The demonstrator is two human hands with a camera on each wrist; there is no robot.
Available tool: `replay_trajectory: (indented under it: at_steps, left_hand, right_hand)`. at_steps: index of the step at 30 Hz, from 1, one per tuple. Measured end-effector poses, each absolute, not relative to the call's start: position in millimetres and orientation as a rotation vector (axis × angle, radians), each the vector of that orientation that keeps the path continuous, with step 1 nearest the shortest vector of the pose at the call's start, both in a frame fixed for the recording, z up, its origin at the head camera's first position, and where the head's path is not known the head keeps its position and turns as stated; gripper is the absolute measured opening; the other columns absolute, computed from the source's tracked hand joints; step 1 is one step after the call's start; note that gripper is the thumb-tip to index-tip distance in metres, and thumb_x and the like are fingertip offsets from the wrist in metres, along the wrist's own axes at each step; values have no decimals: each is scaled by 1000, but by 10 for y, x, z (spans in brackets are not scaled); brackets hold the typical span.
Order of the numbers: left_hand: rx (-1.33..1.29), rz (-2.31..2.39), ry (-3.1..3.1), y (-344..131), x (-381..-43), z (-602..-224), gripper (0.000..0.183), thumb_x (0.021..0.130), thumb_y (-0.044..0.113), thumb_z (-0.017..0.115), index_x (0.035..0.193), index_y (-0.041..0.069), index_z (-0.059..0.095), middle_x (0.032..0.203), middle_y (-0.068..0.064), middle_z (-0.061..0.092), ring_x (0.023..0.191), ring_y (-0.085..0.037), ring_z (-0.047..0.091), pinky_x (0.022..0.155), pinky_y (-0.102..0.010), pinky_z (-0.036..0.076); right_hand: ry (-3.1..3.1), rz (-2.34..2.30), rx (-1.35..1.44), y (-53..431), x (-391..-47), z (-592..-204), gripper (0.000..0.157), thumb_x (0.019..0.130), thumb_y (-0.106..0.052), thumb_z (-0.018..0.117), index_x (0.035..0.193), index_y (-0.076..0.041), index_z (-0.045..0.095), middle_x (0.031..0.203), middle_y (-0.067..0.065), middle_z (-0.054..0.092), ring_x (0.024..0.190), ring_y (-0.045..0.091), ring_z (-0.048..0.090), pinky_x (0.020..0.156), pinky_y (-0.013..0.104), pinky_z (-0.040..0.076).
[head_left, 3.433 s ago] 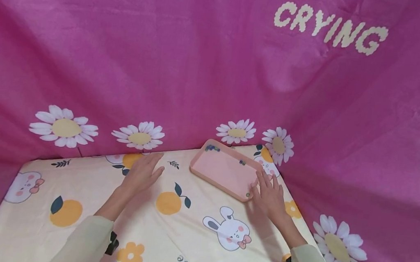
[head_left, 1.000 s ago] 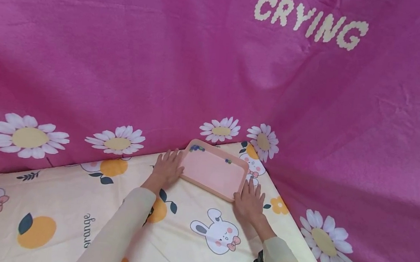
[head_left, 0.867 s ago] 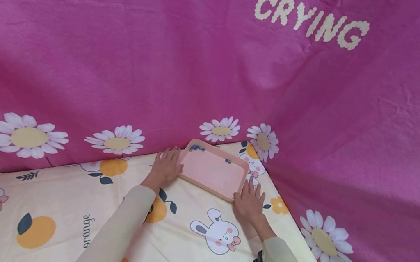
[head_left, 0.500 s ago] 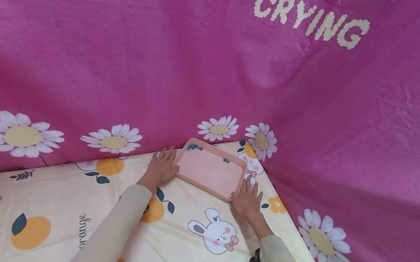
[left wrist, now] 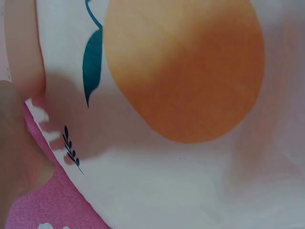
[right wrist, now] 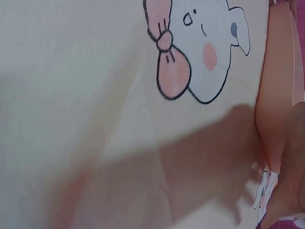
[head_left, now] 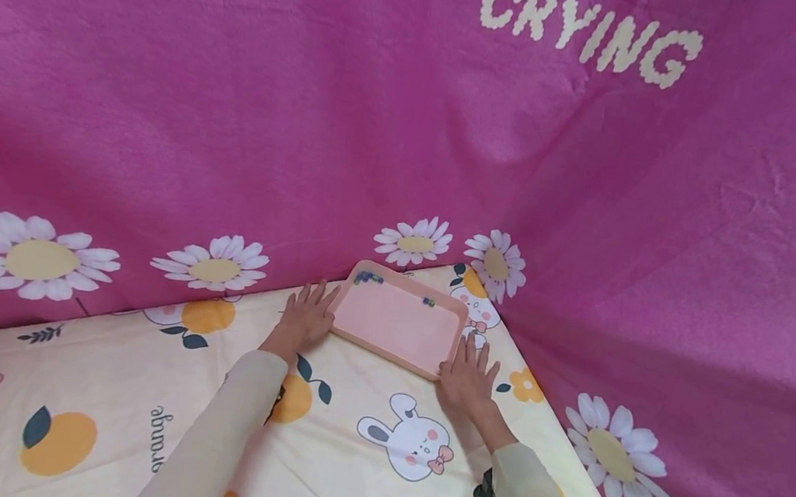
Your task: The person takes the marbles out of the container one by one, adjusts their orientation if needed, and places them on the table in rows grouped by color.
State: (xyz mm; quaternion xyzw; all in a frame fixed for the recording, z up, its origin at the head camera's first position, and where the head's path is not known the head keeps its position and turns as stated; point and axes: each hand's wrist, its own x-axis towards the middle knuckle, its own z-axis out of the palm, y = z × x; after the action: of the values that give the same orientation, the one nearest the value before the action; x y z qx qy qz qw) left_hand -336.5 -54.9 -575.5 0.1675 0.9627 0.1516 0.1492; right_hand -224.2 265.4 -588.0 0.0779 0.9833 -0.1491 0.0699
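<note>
A shallow pink rectangular tray lies at the table's far right corner. Inside it, a cluster of small blue and green balls, like marbles, sits in the far left corner, and a smaller group rests by the far wall. My left hand, fingers spread and straight, is at the tray's left end. At the near right corner is my right hand, its fingers extended and its thumb against the rim. Each wrist view catches only part of a hand beside the tray wall.
A cream cloth printed with oranges and rabbits covers the table. Magenta curtains with daisies rise behind it and along the right, close to the tray's far corner.
Since the oldest frame, my left hand has come right to the tray's left end. My right hand has drawn back slightly; the lone ball near it is no longer visible. Lately almost nothing moves.
</note>
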Motion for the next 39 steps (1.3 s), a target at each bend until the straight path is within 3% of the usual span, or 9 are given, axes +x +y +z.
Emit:
replay_trajectory:
  at_steps: [22,39]
  left_hand:
    - [397,468,2728,-705,-3180,-5675,61,106,33,25,162,17,8,167,-14,1,150,-42,-3,117,-59,-3]
    - [339,538,2752,-868,-2916,-5698,61,106,35,27,162,19,8,167,-15,0,149,-43,-4,115,-63,-6]
  right_hand:
    - [2996,-348,129,2579,-2253,-5800,64,107,-35,27,158,1,15,165,20,5,148,48,-2,110,73,-2]
    - [3028,-306,42,2495,-2192,-5843,66,105,-37,29,159,-3,14,166,18,6,148,48,-1,111,72,-1]
